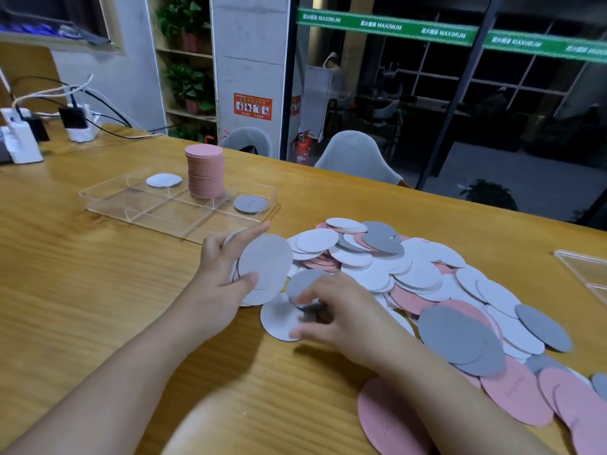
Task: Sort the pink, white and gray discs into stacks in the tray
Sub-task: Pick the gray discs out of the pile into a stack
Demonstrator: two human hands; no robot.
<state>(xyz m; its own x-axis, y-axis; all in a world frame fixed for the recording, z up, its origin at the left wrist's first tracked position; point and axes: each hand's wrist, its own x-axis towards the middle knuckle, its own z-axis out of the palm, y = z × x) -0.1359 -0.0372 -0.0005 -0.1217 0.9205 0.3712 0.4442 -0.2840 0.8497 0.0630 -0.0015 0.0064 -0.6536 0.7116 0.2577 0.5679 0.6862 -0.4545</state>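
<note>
Bare table (98,290) left of disc heap (410,274) (pink stack (204,172) tall in tray (108,205))

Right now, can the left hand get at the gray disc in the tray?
Probably yes, but not free-handed. Nothing stands between the left hand and the gray disc in the tray's near right compartment. The hand already grips a bundle of discs, so it could only drop onto it.

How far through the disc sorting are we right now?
Early. The tray holds a tall pink stack but only thin white and gray starts. The left hand holds a bundle of discs; the right hand pinches a gray disc. A large mixed pile remains.
</note>
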